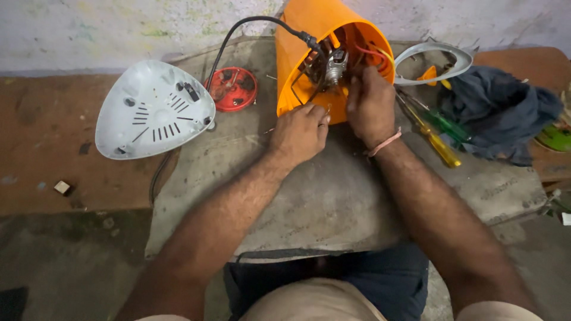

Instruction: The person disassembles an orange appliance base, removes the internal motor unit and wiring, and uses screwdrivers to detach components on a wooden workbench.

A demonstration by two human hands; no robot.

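An orange plastic appliance housing point(303, 35) lies on its side on a grey mat point(333, 202), its open bottom facing me. Inside I see a small metal motor point(336, 62), red and yellow wires point(372, 52) and a black power cord point(250, 24) entering at the rim. My left hand point(300, 132) grips the lower rim of the housing. My right hand point(370, 101) reaches into the opening beside the motor, fingers curled around the wiring; a pink band circles that wrist.
A white triangular base cover point(151, 110) lies at the left, a red round part point(233, 89) beside it. Yellow and green screwdrivers point(437, 139), a grey plastic ring point(437, 59) and a dark blue cloth point(496, 110) sit at the right. A wall stands behind.
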